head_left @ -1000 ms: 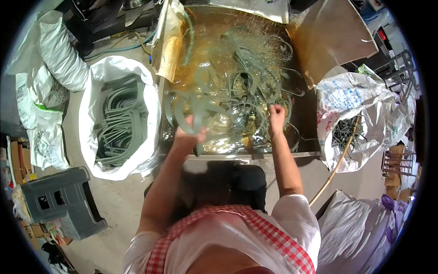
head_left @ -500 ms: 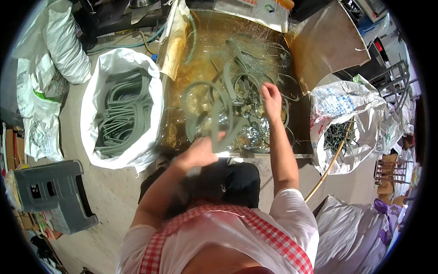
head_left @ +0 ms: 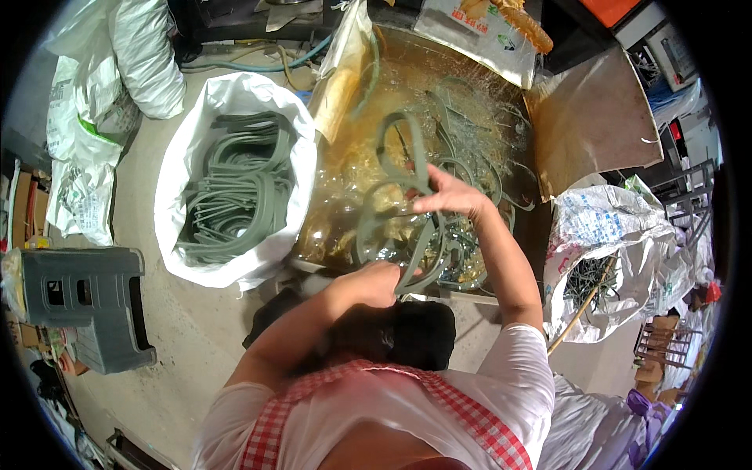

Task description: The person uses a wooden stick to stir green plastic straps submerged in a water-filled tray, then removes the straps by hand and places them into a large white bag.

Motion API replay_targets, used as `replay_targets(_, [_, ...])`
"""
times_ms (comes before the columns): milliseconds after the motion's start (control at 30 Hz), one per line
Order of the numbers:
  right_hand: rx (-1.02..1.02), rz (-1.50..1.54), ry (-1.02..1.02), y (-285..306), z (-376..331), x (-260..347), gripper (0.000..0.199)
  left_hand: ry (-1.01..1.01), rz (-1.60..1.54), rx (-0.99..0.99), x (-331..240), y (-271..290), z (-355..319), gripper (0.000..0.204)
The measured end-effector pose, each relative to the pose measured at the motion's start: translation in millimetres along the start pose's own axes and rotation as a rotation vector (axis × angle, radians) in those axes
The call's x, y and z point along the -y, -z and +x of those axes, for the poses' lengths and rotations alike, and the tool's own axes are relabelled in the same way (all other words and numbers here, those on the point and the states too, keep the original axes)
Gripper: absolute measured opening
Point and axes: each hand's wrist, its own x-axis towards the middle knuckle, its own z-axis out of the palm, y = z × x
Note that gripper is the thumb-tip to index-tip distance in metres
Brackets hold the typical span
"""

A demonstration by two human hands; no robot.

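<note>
My left hand (head_left: 377, 283) is closed on grey-green flat loops (head_left: 365, 227), held at the near edge of a wet, brownish shallow tub (head_left: 411, 59). Over the tub, my right hand (head_left: 454, 194) has its thumb and fingers around another grey-green loop (head_left: 382, 141), which stands up beyond the held ones. The loops cross between my hands, so where one ends and another begins is hard to see. More thin grey-green strips (head_left: 450, 129) lie in the tub to the right, among shiny wet patches.
Left of the tub stands a white sack (head_left: 176, 188) full of stacked grey-green loops. A white bag (head_left: 611, 211) with thin dark scraps and a stick (head_left: 583, 309) is on the right. A grey plastic stool (head_left: 110, 313) lies at the left; a brown board (head_left: 599, 117) borders the tub.
My right hand has moved left and toward the middle, and now holds a loop. My left hand has shifted slightly right and nearer me with its loops. The view has turned a little.
</note>
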Motion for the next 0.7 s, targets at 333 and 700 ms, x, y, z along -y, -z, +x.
replay_targets(333, [-1.341,0.963,-0.148,181,-93,-139,0.013,-0.203,-0.362,-0.391,6,29,-25,0.046])
replay_targets(700, [-1.381,0.701,0.391,82,-81,-98,0.028,-0.139,-1.828,-0.599,11,36,-2,0.036])
